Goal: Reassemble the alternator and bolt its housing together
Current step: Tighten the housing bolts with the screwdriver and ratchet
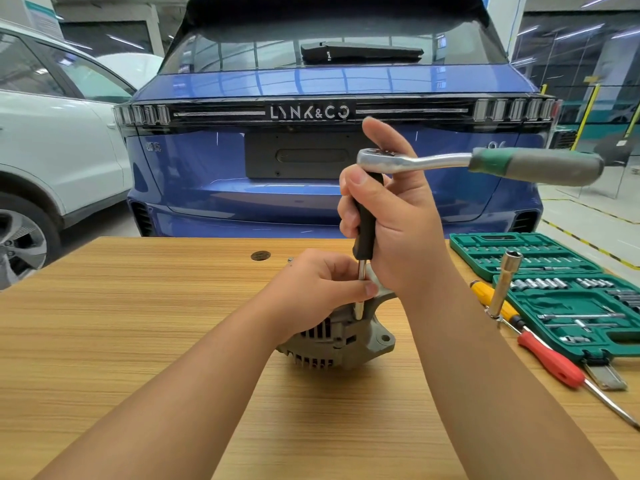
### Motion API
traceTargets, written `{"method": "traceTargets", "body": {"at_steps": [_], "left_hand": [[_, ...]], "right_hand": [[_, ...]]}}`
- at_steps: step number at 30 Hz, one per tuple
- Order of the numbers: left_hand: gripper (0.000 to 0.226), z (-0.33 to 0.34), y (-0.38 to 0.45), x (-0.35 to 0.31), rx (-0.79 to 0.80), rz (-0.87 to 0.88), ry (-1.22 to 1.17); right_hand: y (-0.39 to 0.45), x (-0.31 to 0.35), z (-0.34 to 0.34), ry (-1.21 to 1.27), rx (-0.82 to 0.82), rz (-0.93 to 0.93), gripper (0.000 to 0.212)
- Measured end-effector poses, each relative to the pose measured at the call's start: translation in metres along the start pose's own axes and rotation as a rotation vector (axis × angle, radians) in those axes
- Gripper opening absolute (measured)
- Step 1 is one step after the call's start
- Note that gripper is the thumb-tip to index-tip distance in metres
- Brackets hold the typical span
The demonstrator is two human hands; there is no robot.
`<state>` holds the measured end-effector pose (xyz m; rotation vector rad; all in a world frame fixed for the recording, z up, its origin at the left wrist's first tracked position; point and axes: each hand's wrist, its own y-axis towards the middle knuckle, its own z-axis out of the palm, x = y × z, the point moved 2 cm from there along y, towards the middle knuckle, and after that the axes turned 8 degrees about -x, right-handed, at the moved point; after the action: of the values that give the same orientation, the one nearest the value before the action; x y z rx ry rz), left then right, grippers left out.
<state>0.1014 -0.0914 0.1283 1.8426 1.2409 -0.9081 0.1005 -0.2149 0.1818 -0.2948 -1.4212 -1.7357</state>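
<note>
Gripping the black handle of an upright driver (364, 233), the right hand (398, 220) is wrapped tight under the ratchet (485, 164). The left hand (322, 289) pinches the driver's metal shaft just above the alternator (346, 341), which sits mid-tabletop (138, 323); an open socket set (554, 292) lies to the right.

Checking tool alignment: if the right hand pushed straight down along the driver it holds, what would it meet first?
Probably the alternator: the right hand holds the driver upright, its tip at the housing beside the left hand. Exact contact is unclear.
</note>
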Motion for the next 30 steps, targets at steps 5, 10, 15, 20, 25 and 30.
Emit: {"method": "traceTargets", "body": {"at_steps": [5,10,15,20,25,30], "left_hand": [[0.005,-0.001,0.0,0.001,0.011,0.003,-0.027],[0.01,-0.001,0.0,0.0,0.018,0.005,-0.017],[0.003,0.002,0.0,0.0,0.01,0.021,0.024],[0.005,0.001,0.0,0.0,0.013,0.032,0.043],[0.013,-0.001,0.0,0.0,0.006,0.02,0.032],[0.009,0.0,0.0,0.0,-0.001,0.028,0.027]], "right_hand": [[0.001,0.002,-0.004,0.298,0.218,0.143,0.048],[0.002,0.003,-0.01,0.432,0.248,0.299,0.06],[0.005,0.006,-0.005,0.079,-0.083,0.224,0.026],[0.005,0.009,-0.005,0.066,-0.097,0.279,0.011],[0.0,0.006,0.0,0.049,-0.002,0.086,0.039],[-0.001,0.003,-0.003,0.031,0.035,0.053,0.045]]}}
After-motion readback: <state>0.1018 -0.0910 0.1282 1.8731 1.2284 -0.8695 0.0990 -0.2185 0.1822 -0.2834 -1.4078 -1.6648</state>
